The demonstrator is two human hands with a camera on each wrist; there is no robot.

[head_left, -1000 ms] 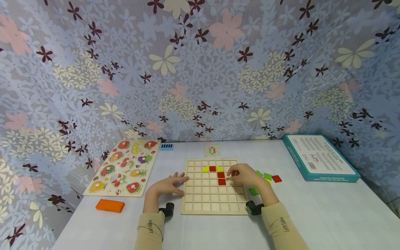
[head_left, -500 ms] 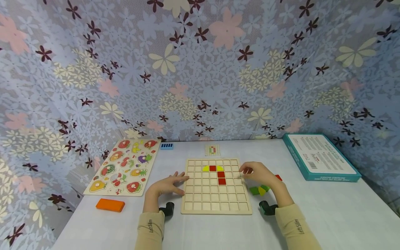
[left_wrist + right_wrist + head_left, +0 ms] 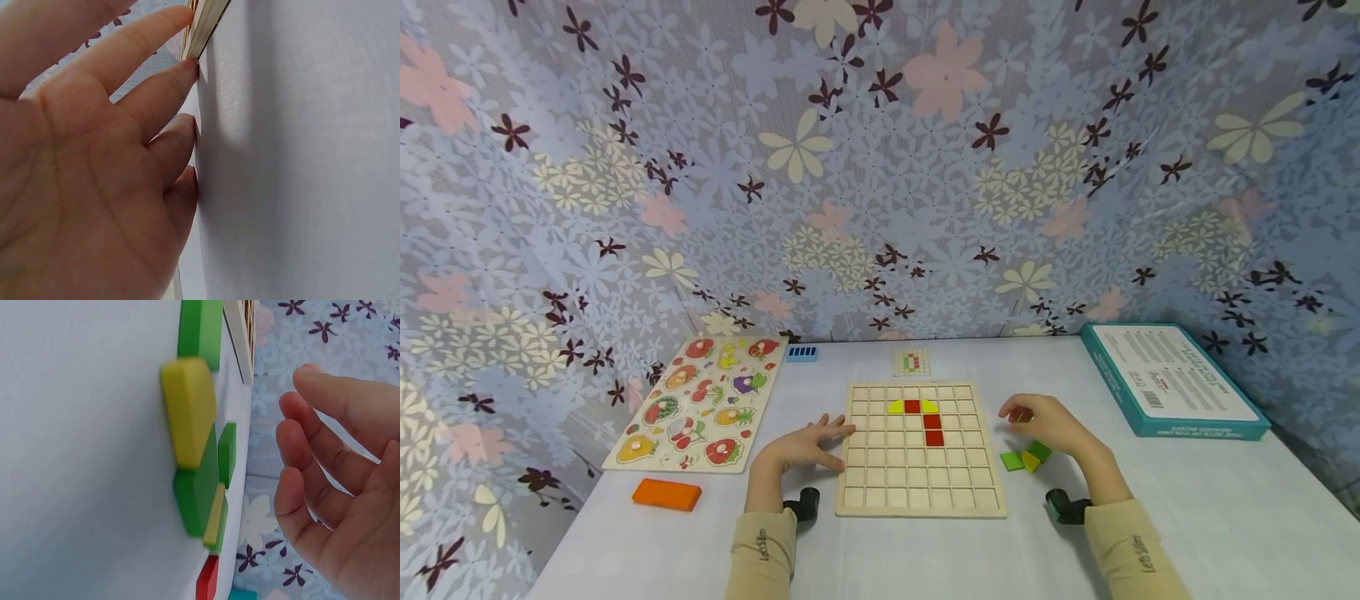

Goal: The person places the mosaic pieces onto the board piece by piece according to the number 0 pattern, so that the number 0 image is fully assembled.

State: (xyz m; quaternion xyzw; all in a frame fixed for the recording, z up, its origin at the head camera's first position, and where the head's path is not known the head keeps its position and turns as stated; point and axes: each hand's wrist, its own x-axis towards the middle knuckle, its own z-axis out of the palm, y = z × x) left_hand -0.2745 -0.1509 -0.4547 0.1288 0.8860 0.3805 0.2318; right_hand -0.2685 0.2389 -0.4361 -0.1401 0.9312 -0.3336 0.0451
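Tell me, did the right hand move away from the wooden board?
Yes. The right hand slid rightward off the wooden board, and now hovers above the loose green pieces on the table beside it.

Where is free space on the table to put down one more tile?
Bare tabletop lies between the grid board and the teal box, toward the near edge. More lies between the orange block and the left hand. It is crowded at the loose tiles under the right hand.

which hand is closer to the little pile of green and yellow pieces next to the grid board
The right hand: it hovers just above the pile of green and yellow pieces, empty. The left hand rests on the table at the grid board's opposite, left edge.
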